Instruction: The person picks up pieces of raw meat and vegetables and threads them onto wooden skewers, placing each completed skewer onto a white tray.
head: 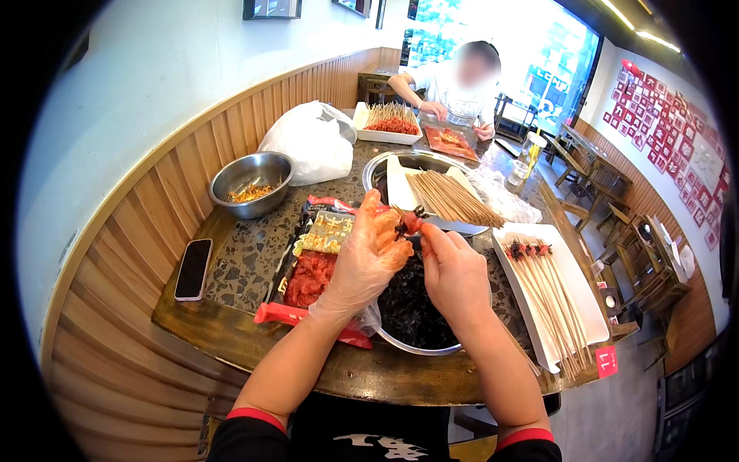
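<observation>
My left hand (369, 254), in a clear plastic glove, pinches a red meat piece with dark shreds (413, 222). My bare right hand (456, 268) grips a bamboo skewer (522, 351) just by that meat; its shaft runs back under my right forearm. Beneath both hands stands a steel bowl of dark, wet shreds (413, 309), partly covered by them. Left of it lies an opened packet of red raw meat (310, 278), overlapped by the glove. At the right, a white tray (568, 289) holds several skewers tipped with meat and dark shreds (528, 250).
Bare bamboo skewers (453, 196) lie on a white tray over a steel basin (378, 167). A steel bowl (251, 179), phone (193, 270) and white plastic bag (312, 141) are on the left. Opposite, a person (456, 95) sits by a tray of meat skewers (389, 138).
</observation>
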Demonstrator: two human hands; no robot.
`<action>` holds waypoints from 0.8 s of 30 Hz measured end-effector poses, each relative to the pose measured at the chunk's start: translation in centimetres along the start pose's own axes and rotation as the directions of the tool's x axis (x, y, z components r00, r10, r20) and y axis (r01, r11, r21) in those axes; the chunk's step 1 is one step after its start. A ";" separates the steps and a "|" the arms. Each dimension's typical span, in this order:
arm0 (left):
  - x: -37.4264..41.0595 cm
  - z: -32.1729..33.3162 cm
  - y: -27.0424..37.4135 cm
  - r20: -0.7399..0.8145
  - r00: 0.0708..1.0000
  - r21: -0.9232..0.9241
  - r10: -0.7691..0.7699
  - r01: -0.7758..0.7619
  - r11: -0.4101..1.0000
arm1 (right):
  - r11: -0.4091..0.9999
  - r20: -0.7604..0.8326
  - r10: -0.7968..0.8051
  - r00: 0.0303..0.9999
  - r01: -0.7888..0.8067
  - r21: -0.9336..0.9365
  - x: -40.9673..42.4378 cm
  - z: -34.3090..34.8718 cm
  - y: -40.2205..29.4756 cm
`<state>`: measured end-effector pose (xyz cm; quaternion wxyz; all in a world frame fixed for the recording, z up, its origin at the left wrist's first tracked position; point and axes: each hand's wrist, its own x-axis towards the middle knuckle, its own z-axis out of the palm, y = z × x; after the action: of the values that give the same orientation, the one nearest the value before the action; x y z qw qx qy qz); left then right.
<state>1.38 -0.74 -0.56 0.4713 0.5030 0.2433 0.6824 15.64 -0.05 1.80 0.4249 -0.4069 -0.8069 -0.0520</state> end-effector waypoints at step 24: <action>0.3 -0.3 1.2 -0.206 0.976 0.214 0.070 -0.025 0.977 | 0.721 -0.009 0.664 0.747 -0.644 -0.255 -3.6 -10.8 32.5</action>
<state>0.64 -0.96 0.44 0.3703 0.4799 0.3509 0.7137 46.51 14.64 -2.46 0.3291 -0.7158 -0.6155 0.0205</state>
